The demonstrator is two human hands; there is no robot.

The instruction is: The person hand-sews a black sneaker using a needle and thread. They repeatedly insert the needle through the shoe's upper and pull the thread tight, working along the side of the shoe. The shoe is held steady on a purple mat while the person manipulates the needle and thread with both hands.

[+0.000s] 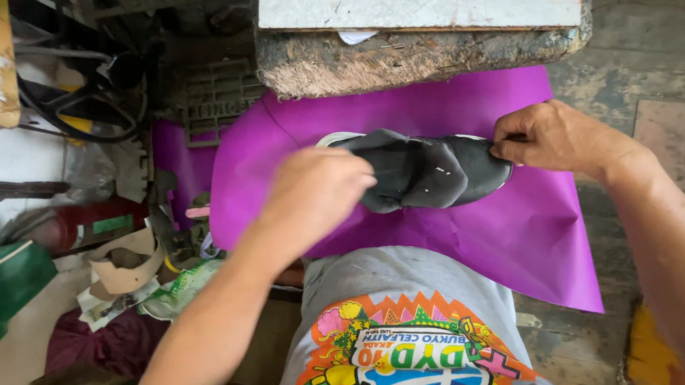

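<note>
Hands (314, 194) on crosswise shoe upper (424, 172)

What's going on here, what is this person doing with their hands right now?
A person in a grey printed shirt is working dark fabric over a shoe form that lies on a purple sheet. The left hand pinches the fabric at one end, while the right hand grips the other end. A worn wooden block sits just beyond the sheet, with clutter to the left.
</note>
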